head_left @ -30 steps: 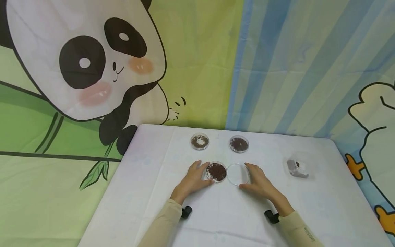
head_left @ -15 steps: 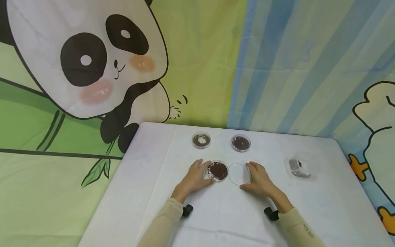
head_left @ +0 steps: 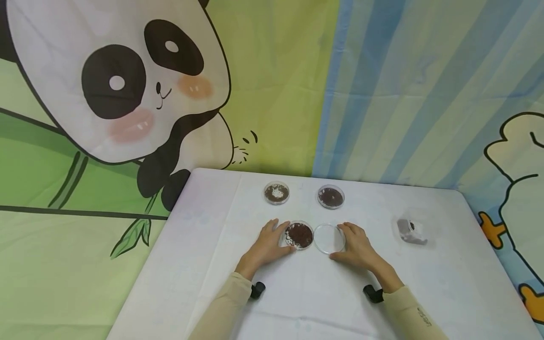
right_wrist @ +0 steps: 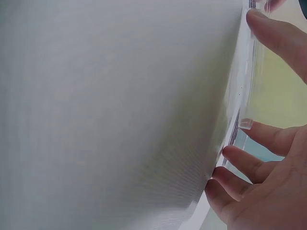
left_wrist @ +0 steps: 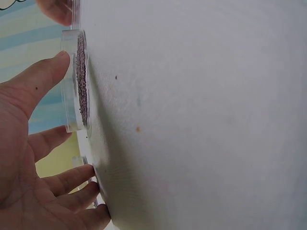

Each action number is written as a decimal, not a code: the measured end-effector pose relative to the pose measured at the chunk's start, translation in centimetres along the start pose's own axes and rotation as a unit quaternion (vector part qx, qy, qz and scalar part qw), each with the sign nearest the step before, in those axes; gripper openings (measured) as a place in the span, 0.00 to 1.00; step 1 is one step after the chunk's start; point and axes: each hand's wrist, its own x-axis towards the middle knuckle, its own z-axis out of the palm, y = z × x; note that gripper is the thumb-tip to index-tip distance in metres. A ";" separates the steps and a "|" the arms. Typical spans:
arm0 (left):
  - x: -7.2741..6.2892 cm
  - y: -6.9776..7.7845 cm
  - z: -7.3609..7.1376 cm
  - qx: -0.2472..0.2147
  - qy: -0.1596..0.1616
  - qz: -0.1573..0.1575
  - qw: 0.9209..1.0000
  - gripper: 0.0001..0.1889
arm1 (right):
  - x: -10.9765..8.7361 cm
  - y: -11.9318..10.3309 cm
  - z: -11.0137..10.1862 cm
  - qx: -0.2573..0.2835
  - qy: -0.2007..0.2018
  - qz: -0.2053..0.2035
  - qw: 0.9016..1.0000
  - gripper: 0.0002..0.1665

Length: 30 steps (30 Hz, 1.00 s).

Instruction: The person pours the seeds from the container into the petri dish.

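Two round clear petri dish parts lie side by side on the white table in the head view. My left hand [head_left: 265, 244] holds the petri dish [head_left: 299, 235] of dark brown grains with white bits at one edge. In the left wrist view, thumb and index finger span the dish's clear wall [left_wrist: 70, 81]. My right hand [head_left: 358, 245] grips a clear petri dish lid [head_left: 329, 239] by its right side. The right wrist view has the thumb at one end of the lid's rim [right_wrist: 250, 72] and the index finger at the other. The remaining fingertips of both hands rest on the table.
Behind the hands stand another petri dish [head_left: 276, 193] with brown grains and a white patch, and a darker-filled dish [head_left: 330, 197]. A small clear bag or container [head_left: 411, 230] with dark contents sits to the right. A printed curtain [head_left: 276, 94] hangs behind the table [head_left: 195, 264].
The whole head view has shifted slightly. Both hands keep their places on the dish and the lid, with no clear movement of either.
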 end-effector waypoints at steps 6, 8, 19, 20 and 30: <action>0.0 0.0 0.1 -0.002 0.001 -0.003 1.000 0.42 | -0.2 0.0 -0.3 0.038 -0.006 0.008 0.999 0.55; 0.0 0.1 0.1 -0.001 0.000 -0.005 1.000 0.42 | -0.3 -0.1 -0.4 0.048 -0.008 0.011 0.999 0.55; 0.1 0.0 0.1 0.003 0.003 -0.005 1.000 0.42 | -0.2 0.1 -0.6 0.086 -0.010 -0.008 0.996 0.56; 0.1 0.0 0.1 0.003 0.003 -0.004 1.000 0.42 | -0.2 0.2 -0.6 0.090 -0.010 -0.009 0.996 0.56; -0.2 0.3 -0.1 -0.006 0.006 -0.001 1.000 0.41 | 0.0 -0.1 -0.8 0.132 -0.011 -0.011 0.991 0.57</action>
